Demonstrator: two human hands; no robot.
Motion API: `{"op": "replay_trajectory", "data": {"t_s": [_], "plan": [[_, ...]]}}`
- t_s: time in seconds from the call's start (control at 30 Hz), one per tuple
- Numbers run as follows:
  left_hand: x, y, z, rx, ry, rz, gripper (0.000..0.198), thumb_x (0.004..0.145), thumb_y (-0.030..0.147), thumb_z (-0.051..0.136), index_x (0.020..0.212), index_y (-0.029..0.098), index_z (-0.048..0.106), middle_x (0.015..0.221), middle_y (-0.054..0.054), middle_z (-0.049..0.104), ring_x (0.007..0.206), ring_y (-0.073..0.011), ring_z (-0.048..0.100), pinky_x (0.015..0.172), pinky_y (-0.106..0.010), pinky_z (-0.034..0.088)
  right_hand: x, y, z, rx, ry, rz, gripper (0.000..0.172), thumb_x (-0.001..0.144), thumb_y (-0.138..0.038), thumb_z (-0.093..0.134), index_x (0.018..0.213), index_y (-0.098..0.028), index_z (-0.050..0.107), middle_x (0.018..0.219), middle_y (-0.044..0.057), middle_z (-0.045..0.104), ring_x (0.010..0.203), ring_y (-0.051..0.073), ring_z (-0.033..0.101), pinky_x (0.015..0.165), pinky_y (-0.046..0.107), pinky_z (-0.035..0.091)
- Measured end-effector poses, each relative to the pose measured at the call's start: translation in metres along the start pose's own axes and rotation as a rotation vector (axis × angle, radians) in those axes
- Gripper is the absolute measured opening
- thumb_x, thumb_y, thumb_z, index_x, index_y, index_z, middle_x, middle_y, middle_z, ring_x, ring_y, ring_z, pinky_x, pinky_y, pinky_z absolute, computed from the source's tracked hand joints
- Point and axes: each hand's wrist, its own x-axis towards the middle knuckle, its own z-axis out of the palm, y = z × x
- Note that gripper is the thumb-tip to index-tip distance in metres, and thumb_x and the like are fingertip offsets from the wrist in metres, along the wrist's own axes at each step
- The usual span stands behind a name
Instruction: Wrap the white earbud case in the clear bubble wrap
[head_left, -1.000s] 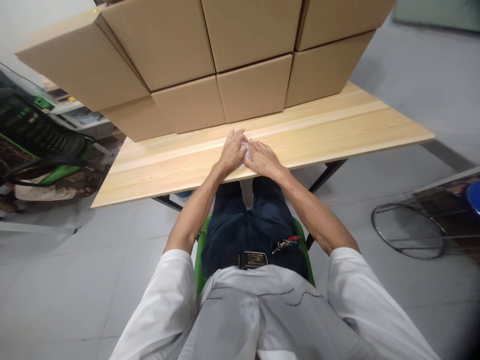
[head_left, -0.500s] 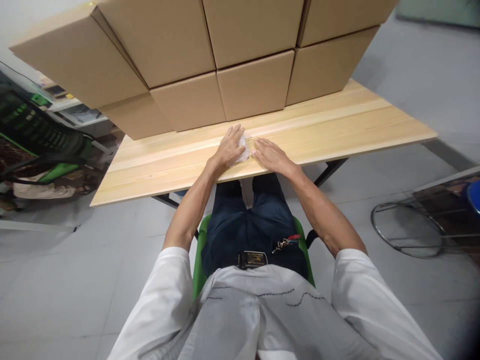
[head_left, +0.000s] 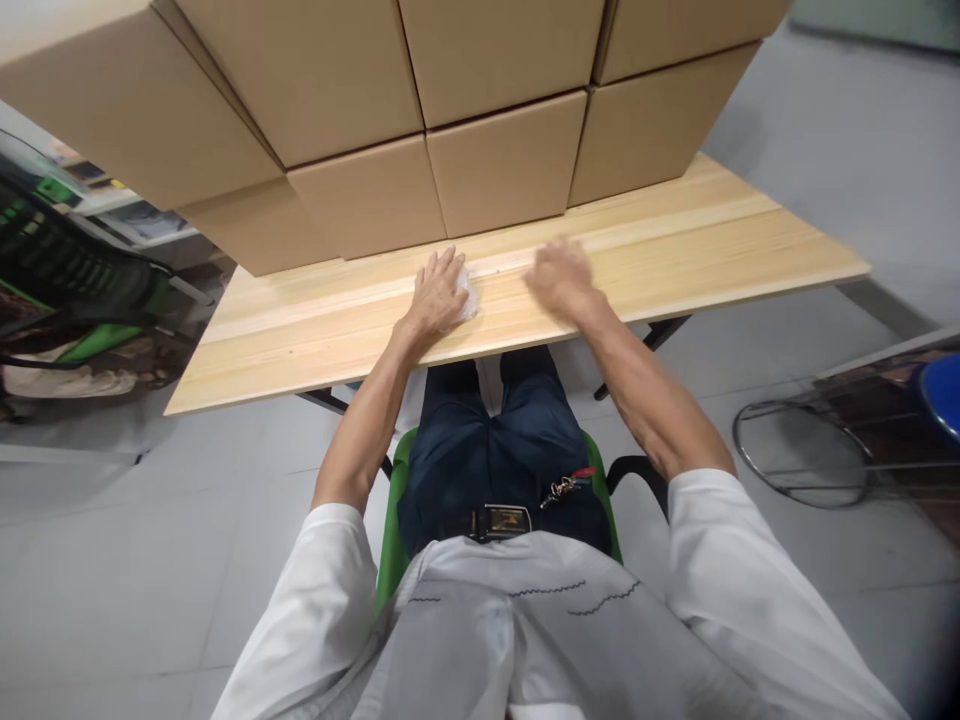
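My left hand [head_left: 435, 295] lies flat on a small white crumpled thing [head_left: 466, 297], pressing it onto the light wooden table [head_left: 675, 250]; only its right edge shows beside my fingers. My right hand [head_left: 559, 278] is blurred, lifted slightly above the tabletop to the right of the white thing, holding nothing, fingers loosely apart. I sit on a green chair [head_left: 391, 540] with my legs under the table's near edge.
Stacked cardboard boxes [head_left: 495, 165] fill the back of the table, just beyond my hands. A black and green chair [head_left: 82, 290] stands at the left. A metal stool ring [head_left: 802, 460] and a blue seat [head_left: 941, 395] are on the floor at the right.
My right hand has left the white thing and moved to the right, away from my left hand. The left hand stayed on the white thing.
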Motion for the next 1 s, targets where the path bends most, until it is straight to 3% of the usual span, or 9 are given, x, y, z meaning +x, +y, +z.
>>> {"op": "replay_trajectory", "data": {"t_s": [0.07,0.17,0.33,0.47,0.7,0.87,1.0], "plan": [[-0.005,0.003,-0.002,0.000,-0.011,-0.007,0.096,0.110,0.045,0.061,0.203,0.032,0.040,0.215,-0.010,0.031,0.203,-0.0466,0.017,0.162,-0.080,0.016,0.006,0.025,-0.011,-0.021,0.123,0.125,0.087,0.125,-0.044,0.041,0.198,0.003,0.039,0.210,0.032,0.030,0.200,0.051,0.019,0.160,0.081,0.008],[-0.004,0.000,0.002,-0.041,-0.008,0.011,0.094,0.113,0.048,0.058,0.203,0.031,0.040,0.216,-0.010,0.028,0.204,-0.0461,0.012,0.162,-0.079,0.011,0.009,0.039,-0.014,0.018,0.098,0.027,0.087,0.129,-0.053,0.039,0.204,-0.010,0.033,0.214,0.025,0.024,0.201,0.050,0.012,0.158,0.086,0.010],[0.003,-0.016,0.015,-0.208,0.074,0.092,0.089,0.115,0.067,0.059,0.196,0.029,0.053,0.213,-0.017,0.034,0.203,-0.0515,0.015,0.159,-0.086,0.009,-0.006,0.002,0.017,0.131,-0.024,-0.306,0.084,0.128,-0.062,0.041,0.197,-0.016,0.052,0.209,0.022,0.040,0.199,0.053,0.021,0.159,0.085,0.016],[-0.007,-0.015,0.017,-0.279,0.160,0.157,0.089,0.119,0.080,0.051,0.196,0.035,0.053,0.212,-0.015,0.039,0.203,-0.0473,0.017,0.160,-0.083,0.009,-0.019,-0.011,0.031,0.143,-0.045,-0.352,0.084,0.128,-0.065,0.037,0.192,-0.016,0.059,0.207,0.021,0.044,0.198,0.053,0.025,0.159,0.085,0.019],[-0.036,0.001,0.005,-0.310,0.238,0.119,0.090,0.125,0.085,0.038,0.202,0.039,0.040,0.213,-0.011,0.037,0.204,-0.0371,0.019,0.165,-0.070,0.012,-0.025,-0.009,0.022,0.278,0.035,-0.300,0.100,0.129,-0.082,0.016,0.197,-0.019,0.053,0.206,0.019,0.046,0.198,0.047,0.031,0.160,0.080,0.022],[-0.041,-0.010,0.003,-0.320,0.255,0.102,0.102,0.123,0.093,0.035,0.205,0.033,0.030,0.215,-0.015,0.029,0.204,-0.0361,0.018,0.166,-0.064,0.016,-0.020,-0.046,0.010,0.345,0.075,-0.392,0.106,0.127,-0.091,0.012,0.202,-0.025,0.049,0.209,0.014,0.043,0.199,0.040,0.030,0.163,0.071,0.023],[-0.053,-0.001,0.008,-0.259,0.264,0.107,0.103,0.123,0.093,0.038,0.205,0.032,0.030,0.214,-0.017,0.031,0.204,-0.0413,0.015,0.165,-0.071,0.015,-0.006,-0.078,-0.002,0.399,0.070,-0.509,0.106,0.125,-0.096,0.015,0.200,-0.031,0.053,0.206,0.010,0.050,0.198,0.040,0.032,0.163,0.075,0.020]]}}
